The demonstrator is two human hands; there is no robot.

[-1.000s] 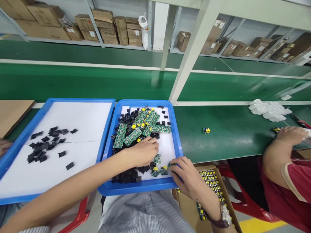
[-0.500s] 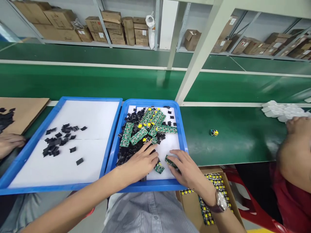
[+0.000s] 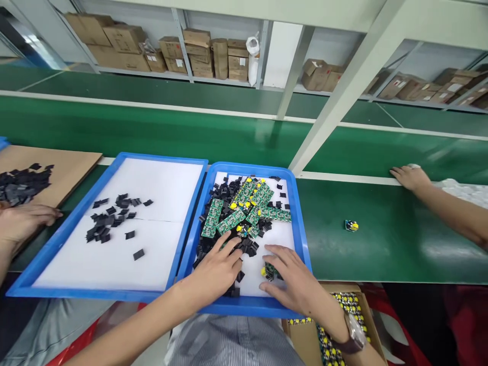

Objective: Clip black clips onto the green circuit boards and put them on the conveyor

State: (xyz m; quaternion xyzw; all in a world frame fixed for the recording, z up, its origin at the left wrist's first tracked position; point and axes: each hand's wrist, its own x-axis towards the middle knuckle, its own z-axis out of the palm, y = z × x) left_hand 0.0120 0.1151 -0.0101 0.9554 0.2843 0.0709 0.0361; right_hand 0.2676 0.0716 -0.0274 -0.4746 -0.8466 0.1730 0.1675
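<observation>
In the head view, a blue-rimmed tray point(image 3: 303, 234) holds a heap of green circuit boards point(image 3: 231, 222) with yellow components, over and among small black pieces point(image 3: 224, 190). My left hand point(image 3: 217, 264) lies over the black pieces at the near left of the heap, fingers spread and holding nothing that I can see. At the tray's near right, my right hand point(image 3: 293, 279) curls its fingers and thumb around small circuit boards point(image 3: 270, 272), one with a yellow part. The palm partly hides them.
Left of it stands a larger blue tray point(image 3: 186, 213) with scattered black pieces point(image 3: 104, 221). One small board point(image 3: 351, 225) lies on the green table point(image 3: 328, 254). A box of boards point(image 3: 364, 300) sits below the edge. Co-workers' hands point(image 3: 30, 221) are at both sides. A slanted post point(image 3: 343, 96) rises behind.
My left hand has drawn back toward me from the loose board by the heap. That spot is now bare, and a yellow part shows within my right hand. The camera view has shifted.
</observation>
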